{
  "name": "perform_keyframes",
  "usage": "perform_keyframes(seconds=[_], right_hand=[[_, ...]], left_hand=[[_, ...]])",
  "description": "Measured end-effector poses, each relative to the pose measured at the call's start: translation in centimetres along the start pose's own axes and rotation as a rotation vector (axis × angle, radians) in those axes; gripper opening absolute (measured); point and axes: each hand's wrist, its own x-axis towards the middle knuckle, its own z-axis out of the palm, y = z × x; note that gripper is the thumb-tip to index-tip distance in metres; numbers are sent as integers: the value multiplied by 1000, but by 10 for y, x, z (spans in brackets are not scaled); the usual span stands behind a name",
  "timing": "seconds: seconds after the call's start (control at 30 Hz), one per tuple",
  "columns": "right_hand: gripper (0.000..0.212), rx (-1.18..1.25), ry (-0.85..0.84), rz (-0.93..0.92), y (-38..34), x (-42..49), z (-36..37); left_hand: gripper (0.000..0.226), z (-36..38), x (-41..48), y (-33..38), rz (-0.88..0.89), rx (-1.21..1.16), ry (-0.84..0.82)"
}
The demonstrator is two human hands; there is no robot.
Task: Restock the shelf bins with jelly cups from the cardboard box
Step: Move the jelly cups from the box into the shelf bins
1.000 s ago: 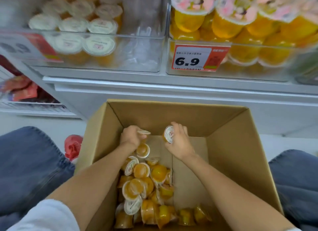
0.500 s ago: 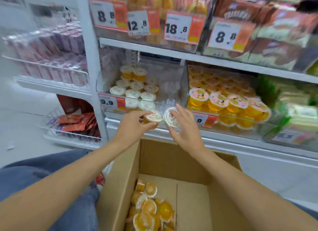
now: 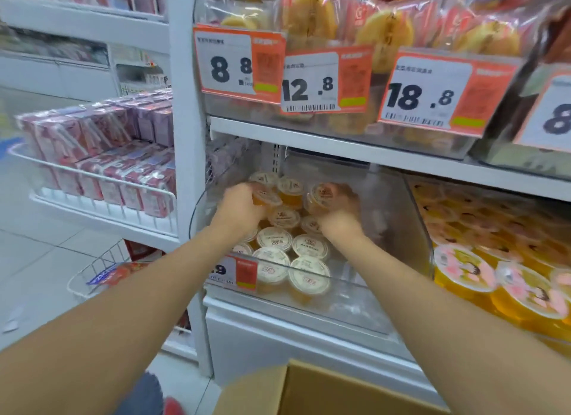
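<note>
Both my arms reach into a clear plastic shelf bin (image 3: 411,229) that holds several small orange jelly cups with white lids (image 3: 309,246). My left hand (image 3: 239,206) is shut on one jelly cup (image 3: 267,195) near the back left of the bin. My right hand (image 3: 341,212) holds another jelly cup (image 3: 323,195), lid tilted toward me, beside the back rows. The cardboard box (image 3: 309,390) shows only its top edge at the bottom of the view; its contents are hidden.
A neighbouring bin of larger yellow jelly cups with pink lids (image 3: 494,275) sits to the right. Price tags (image 3: 321,80) and bagged pastries hang on the shelf above. Red-pink cartons (image 3: 102,155) fill a wire rack on the left. A wire basket (image 3: 102,272) stands lower left.
Both hands lifted a jelly cup each out of the cardboard box, rose to the shelf and moved forward into the clear bin. The view tilted up from the box to the shelves.
</note>
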Motion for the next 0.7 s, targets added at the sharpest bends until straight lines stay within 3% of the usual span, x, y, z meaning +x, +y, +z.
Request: perform_keyframes(seconds=[0.13, 0.23, 0.3, 0.37, 0.47, 0.6, 0.7], right_hand=[[53, -50, -70, 30, 9, 8, 12], [43, -107, -83, -49, 14, 1, 4], [47, -118, -124, -144, 11, -4, -4], [51, -143, -152, -241, 6, -6, -3], [57, -318, -197, -251, 1, -4, 9], [67, -267, -311, -183, 2, -3, 17], [49, -218, -107, -123, 1, 1, 8]], left_hand=[[38, 9, 16, -23, -26, 537, -195], [42, 11, 13, -22, 155, 813, -33], [36, 10, 13, -25, 68, 715, -68], [46, 12, 11, -26, -6, 686, -182], [64, 16, 9, -26, 42, 793, -242], [59, 12, 11, -24, 145, 767, -153], [56, 12, 12, -25, 201, 642, -172]])
